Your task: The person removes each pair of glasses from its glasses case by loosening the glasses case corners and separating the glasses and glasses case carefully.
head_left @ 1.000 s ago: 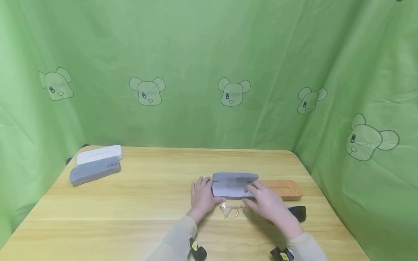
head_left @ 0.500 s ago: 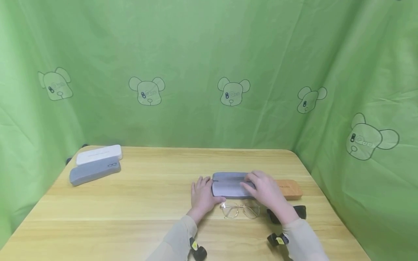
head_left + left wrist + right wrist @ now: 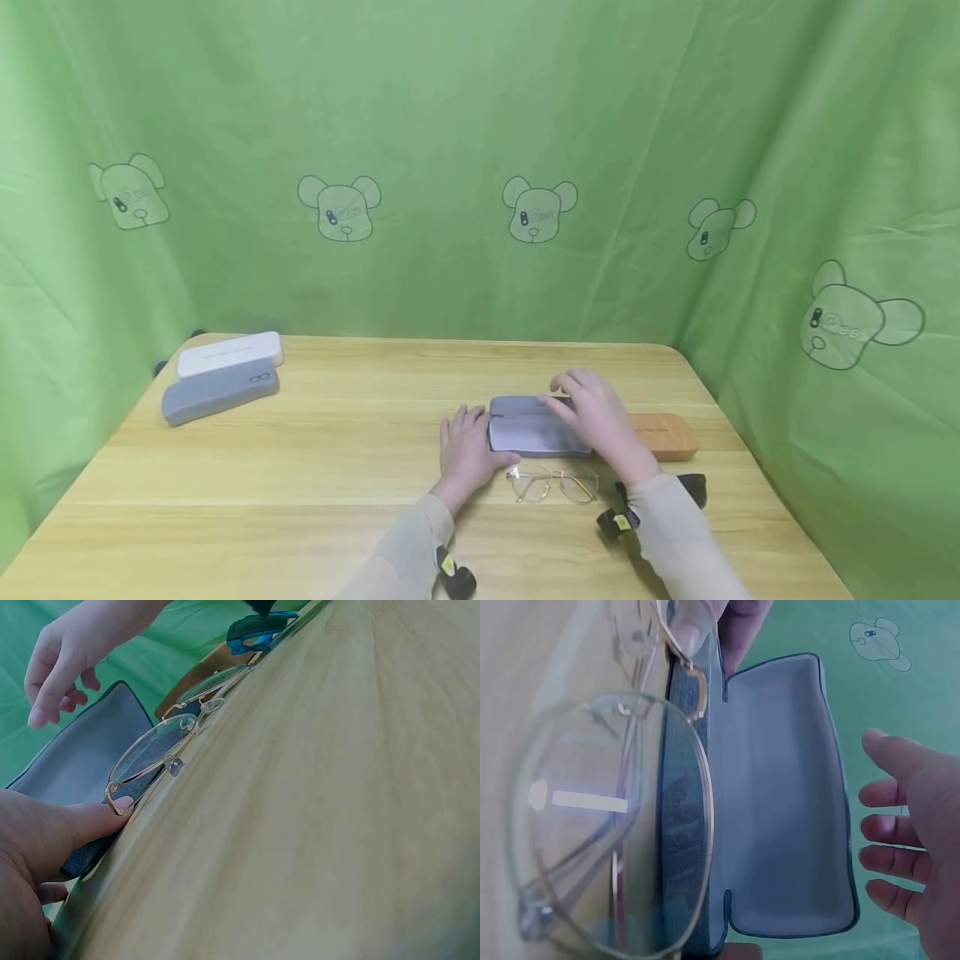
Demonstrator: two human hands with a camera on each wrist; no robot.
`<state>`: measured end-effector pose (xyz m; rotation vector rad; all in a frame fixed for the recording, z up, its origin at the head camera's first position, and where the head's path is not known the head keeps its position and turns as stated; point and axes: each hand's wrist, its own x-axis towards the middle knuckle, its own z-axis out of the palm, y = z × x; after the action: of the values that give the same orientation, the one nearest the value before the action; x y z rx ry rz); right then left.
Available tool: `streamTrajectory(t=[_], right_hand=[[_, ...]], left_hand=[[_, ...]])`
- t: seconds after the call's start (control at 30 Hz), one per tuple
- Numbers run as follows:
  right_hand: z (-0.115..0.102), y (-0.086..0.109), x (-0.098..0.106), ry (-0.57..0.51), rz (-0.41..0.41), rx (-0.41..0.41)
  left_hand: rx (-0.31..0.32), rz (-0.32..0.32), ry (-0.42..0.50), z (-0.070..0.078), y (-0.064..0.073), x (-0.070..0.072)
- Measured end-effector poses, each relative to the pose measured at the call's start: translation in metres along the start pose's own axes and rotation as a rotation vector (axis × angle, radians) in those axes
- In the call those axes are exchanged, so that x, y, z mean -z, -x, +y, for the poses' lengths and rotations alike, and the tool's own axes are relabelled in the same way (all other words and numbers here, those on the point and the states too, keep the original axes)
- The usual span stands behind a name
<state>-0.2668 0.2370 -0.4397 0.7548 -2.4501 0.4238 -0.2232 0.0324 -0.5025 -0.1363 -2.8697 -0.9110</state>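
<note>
A grey-blue glasses case (image 3: 528, 437) lies on the table with its lid raised, and the pale lining shows inside the lid (image 3: 787, 795). My left hand (image 3: 467, 454) holds the case's left end, thumb along the front side and fingers behind. Over the right part of the lid hovers my right hand (image 3: 596, 417), its fingers loosely bent and nothing in them. The right wrist view shows a gap between these fingertips and the lid's edge. Clear gold-rimmed eyeglasses (image 3: 557, 474) lie just in front of the case, close by my left thumb (image 3: 97, 821).
To the right is an orange wood-look case (image 3: 663, 435), with dark sunglasses (image 3: 693, 488) in front of it, partly behind my right forearm. At the table's far left lie a second grey case (image 3: 217, 393) and a white case (image 3: 228, 353). Green curtains (image 3: 435, 283) surround the table (image 3: 300, 500).
My right hand has moved from the front of the open case up and back over its lid, away from the eyeglasses. My left hand stays at the case's left end.
</note>
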Motion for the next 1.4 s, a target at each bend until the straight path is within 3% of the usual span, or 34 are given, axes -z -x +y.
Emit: streamTrajectory(t=[0.2, 0.57, 0.93, 1.2, 1.4], right_hand=[[0.008, -0.007, -0.009, -0.026, -0.017, -0.001], [0.014, -0.007, -0.018, -0.121, -0.099, -0.088], [0.015, -0.007, -0.015, -0.206, -0.334, -0.235], [0.019, -0.01, -0.016, -0.189, -0.464, -0.214], [0.021, -0.009, -0.017, -0.201, -0.505, -0.188]], left_hand=[[-0.003, -0.002, 0.002, 0.0, 0.0, 0.001], [0.0, -0.006, -0.001, 0.001, 0.0, 0.0], [-0.002, -0.003, -0.025, 0.0, 0.0, 0.0], [-0.001, -0.003, -0.027, -0.001, -0.001, 0.0], [0.005, -0.006, -0.002, 0.0, 0.0, 0.002]])
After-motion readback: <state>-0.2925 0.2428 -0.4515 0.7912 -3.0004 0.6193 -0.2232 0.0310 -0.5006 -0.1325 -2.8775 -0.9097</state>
